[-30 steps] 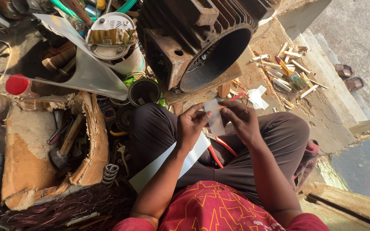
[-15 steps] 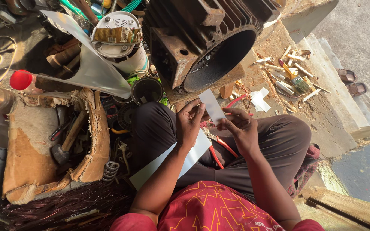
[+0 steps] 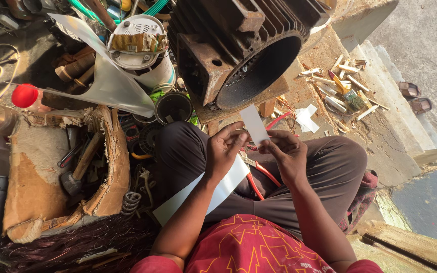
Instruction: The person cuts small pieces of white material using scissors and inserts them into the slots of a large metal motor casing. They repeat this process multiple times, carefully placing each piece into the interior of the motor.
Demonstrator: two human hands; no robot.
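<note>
Torn cardboard box (image 3: 31, 202) of hand tools at far left; a red-capped bottle (image 3: 25, 96) above it. Long white sheet (image 3: 213, 194) lies across the lap, under the forearm. Left hand (image 3: 222, 154) and right hand (image 3: 285, 154) both pinch a small white paper strip (image 3: 254, 125), held upright between fingertips before the empty motor housing (image 3: 251, 55). Strip looks cut free; housing bare inside, nothing fitted yet. Red-handled pliers (image 3: 258, 174) rest on the thigh. Wood slivers (image 3: 342, 86) scattered right.

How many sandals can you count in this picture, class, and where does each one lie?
2. One sandal and a second sandal lie side by side on the grey ground at the far right edge; others may be out of view.
</note>
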